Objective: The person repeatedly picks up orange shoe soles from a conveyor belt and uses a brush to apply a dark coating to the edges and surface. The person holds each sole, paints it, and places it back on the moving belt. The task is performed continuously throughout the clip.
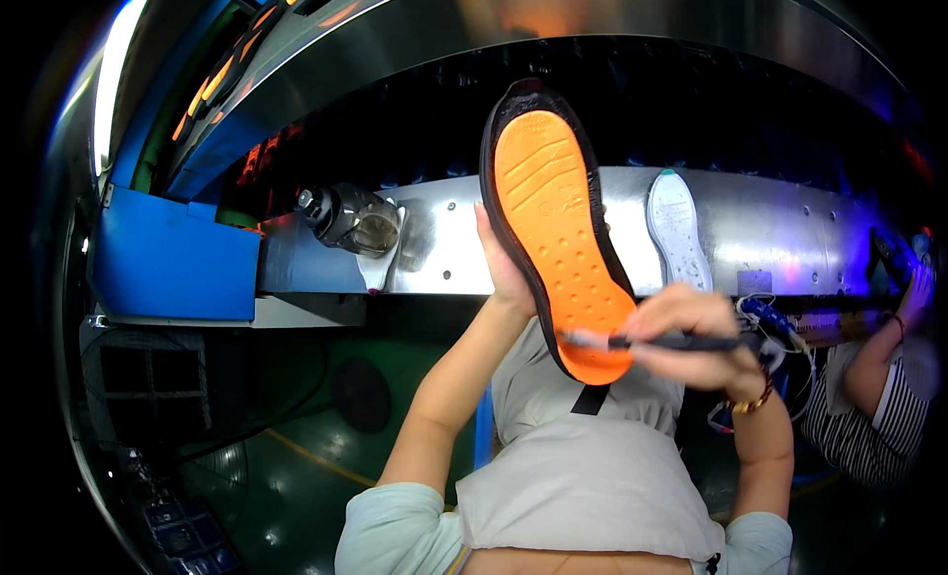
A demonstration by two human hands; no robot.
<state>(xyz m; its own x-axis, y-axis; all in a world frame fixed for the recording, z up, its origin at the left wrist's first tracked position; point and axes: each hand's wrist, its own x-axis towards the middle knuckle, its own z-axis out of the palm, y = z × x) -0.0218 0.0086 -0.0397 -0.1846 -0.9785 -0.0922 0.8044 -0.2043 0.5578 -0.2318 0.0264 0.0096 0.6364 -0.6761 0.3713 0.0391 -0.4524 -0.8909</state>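
We see the sole (553, 209) raised in front of the body, over the near edge of the metal bench (770, 224), its narrow end away from us and its orange face turned up inside a black rim. The left hand (509, 274) grips it from the left side, one digit lying along the rim; the other fingers are mostly hidden behind it, so we cannot tell whether they are spread or pressed together.

The right hand (691, 328) has its fingers bent and pinching the dark handle of a brush (620, 342), whose pale, blurred tip lies over the lower end of the orange face. We cannot tell whether it touches. A beaded bracelet (752, 397) circles the right wrist.

As for markings, we find slanting lines, dimples and a small moulded mark on the orange face; the mark is too faint for us to read. The white sole (675, 224) lying on the bench to the right carries small marks, also too fine to make out.

To the left on the bench we see a bottle (360, 219) with a black cap, near a blue box (173, 254). At the far right shows a co-worker's hand (918, 287).
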